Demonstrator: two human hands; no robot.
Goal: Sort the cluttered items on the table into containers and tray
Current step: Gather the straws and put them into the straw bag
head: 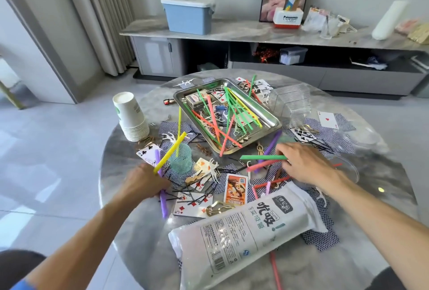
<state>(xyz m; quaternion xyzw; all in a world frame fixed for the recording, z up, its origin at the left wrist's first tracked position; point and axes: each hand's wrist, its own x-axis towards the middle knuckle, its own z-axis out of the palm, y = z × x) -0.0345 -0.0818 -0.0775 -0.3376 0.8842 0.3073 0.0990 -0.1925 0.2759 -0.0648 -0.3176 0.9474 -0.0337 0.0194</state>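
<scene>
A round marble table (232,273) is strewn with straws, playing cards, hairpins and clips. A steel tray (269,120) near the middle holds several coloured straws and a card box. My left hand (145,184) grips a yellow straw (170,152) and a purple straw (162,197) beside a teal mesh cup (183,162) with one yellow straw standing in it. My right hand (304,164) holds a green straw (262,157) and a pink straw (262,165) just in front of the tray.
A stack of paper cups (131,115) lies tilted at the table's left. A clear plastic box (291,101) sits right of the tray. A white straw bag (243,231) lies across the near side. A low cabinet with a blue bin (188,14) stands behind.
</scene>
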